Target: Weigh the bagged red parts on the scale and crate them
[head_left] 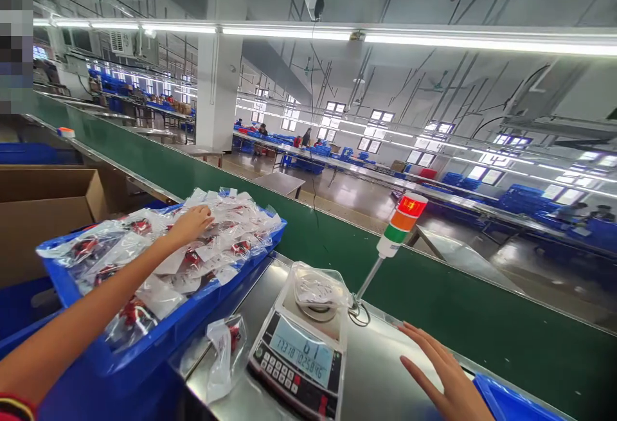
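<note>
My left hand (pixel 191 223) reaches into a blue bin (pixel 159 334) heaped with clear plastic bags of red and white parts (pixel 226 225); its fingers curl down onto the pile, and I cannot see whether they grip a bag. My right hand (pixel 446 376) lies flat and open on the steel table, right of a digital scale (pixel 301 350). A clear bag (pixel 318 289) sits on the scale's pan. Another bag (pixel 226 353) lies on the table left of the scale.
A green conveyor belt (pixel 337 241) runs diagonally behind the table. A red-orange-green signal light (pixel 402 222) stands by the scale. A cardboard box (pixel 45 209) is at left, a blue bin corner (pixel 511 402) at lower right. People work at distant tables.
</note>
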A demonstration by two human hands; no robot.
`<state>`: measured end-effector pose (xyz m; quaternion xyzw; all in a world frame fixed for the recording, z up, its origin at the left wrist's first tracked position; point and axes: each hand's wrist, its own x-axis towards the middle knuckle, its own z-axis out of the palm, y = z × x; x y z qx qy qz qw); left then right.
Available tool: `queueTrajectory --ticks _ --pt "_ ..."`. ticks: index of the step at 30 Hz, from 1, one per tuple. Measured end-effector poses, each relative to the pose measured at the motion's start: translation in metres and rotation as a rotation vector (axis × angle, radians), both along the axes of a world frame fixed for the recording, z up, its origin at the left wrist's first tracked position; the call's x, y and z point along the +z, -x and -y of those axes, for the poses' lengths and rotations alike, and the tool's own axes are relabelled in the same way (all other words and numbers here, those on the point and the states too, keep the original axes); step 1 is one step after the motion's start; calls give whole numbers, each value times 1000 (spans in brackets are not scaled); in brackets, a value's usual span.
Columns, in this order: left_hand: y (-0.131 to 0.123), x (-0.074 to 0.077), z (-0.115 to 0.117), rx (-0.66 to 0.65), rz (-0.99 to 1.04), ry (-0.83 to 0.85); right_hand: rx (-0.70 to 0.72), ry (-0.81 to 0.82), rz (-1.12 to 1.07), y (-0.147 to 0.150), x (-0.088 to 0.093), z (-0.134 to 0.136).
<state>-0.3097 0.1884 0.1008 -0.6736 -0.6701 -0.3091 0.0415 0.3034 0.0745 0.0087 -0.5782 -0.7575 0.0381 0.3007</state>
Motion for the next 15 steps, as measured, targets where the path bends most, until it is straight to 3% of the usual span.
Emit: queueTrajectory --ticks 3,5,8,10,13,15 --pt "-16 21 19 -61 -40 -50 -89 27 -106 0 19 21" --pt "-44 31 43 -122 -35 -66 -144 33 -182 6 25 34" --pt "-107 27 97 -320 105 -26 -207 51 -303 25 7 49" --pt "-158 8 135 -572 244 156 -230 73 -359 41 -24 60" --pt "-232 -40 178 -888 388 355 -226 150 -377 59 -72 82" --pt "-272 -75 192 -1111 352 439 -214 167 -377 61 -86 95"
